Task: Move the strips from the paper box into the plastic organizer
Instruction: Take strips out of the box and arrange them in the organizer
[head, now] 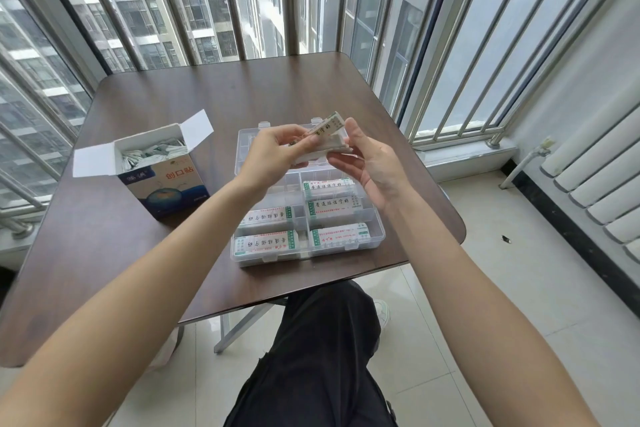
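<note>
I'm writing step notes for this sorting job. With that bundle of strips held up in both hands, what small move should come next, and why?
Probably lower the bundle of strips into an unfilled compartment of the plastic organizer. Both the left hand and the right hand hold it above the organizer's far end; five nearer compartments already hold strips, and the paper box still contains more.

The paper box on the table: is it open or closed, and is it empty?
Open, not empty. The paper box stands upright, its top flaps folded out, and white strips fill its mouth.

Paper box (162,180) on table (121,253), left of plastic organizer (304,218); strips (332,208) in organizer compartments.
</note>
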Demonstrator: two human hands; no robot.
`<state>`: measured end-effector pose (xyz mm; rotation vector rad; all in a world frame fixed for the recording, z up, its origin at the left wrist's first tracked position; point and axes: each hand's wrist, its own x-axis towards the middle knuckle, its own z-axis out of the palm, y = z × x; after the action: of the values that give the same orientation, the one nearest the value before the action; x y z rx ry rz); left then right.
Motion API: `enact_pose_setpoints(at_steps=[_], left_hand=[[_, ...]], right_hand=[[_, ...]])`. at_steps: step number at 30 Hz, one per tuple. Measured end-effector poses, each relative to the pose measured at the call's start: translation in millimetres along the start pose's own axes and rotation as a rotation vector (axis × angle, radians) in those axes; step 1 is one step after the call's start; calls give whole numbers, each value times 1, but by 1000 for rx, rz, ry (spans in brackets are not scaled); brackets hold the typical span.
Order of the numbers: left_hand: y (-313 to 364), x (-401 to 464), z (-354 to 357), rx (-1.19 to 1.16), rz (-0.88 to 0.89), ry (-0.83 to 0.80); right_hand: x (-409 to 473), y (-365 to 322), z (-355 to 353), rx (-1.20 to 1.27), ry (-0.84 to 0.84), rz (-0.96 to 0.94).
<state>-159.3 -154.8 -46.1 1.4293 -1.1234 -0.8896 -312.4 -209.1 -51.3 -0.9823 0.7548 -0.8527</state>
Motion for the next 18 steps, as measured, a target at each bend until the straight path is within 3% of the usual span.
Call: enact_pose_setpoints(at_steps=[8, 14, 18], left_hand=[[1, -1, -2, 12, 0, -25], [5, 5, -16, 200, 19, -42], [3, 8, -22, 240, 5, -7]], right_hand=[[2, -15, -25, -192, -128, 39], [13, -18, -41, -636, -92, -76], [15, -21, -39, -848, -174, -178]])
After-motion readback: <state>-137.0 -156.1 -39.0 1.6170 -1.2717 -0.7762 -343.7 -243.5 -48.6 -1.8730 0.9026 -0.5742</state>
